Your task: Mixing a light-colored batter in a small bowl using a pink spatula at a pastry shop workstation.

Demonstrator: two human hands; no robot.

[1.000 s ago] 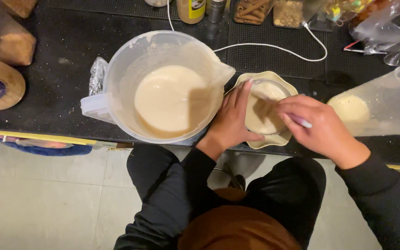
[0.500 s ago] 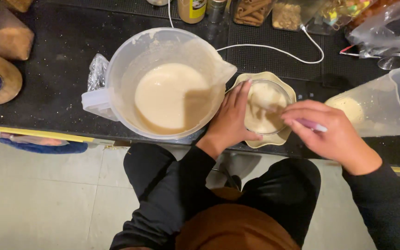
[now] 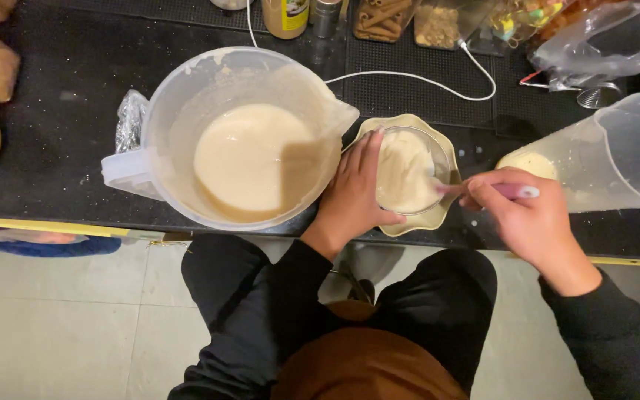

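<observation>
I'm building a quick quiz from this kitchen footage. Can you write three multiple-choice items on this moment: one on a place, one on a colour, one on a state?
1. Where does the small glass bowl sit?
A. On a pale yellow scalloped dish
B. Inside the big jug
C. On the floor

2. What colour is the cable lying on the counter?
A. Red
B. White
C. Green

3. What is the right hand doing?
A. Resting flat on the counter
B. Gripping the big jug's handle
C. Holding a utensil that reaches into the small glass bowl

Answers: 
1 A, the scalloped dish shows all round the bowl, which the left hand steadies. 
2 B, it runs white across the black mat. 
3 C, the utensil is pinched in the fingers, its tip in the creamy mix.
</observation>
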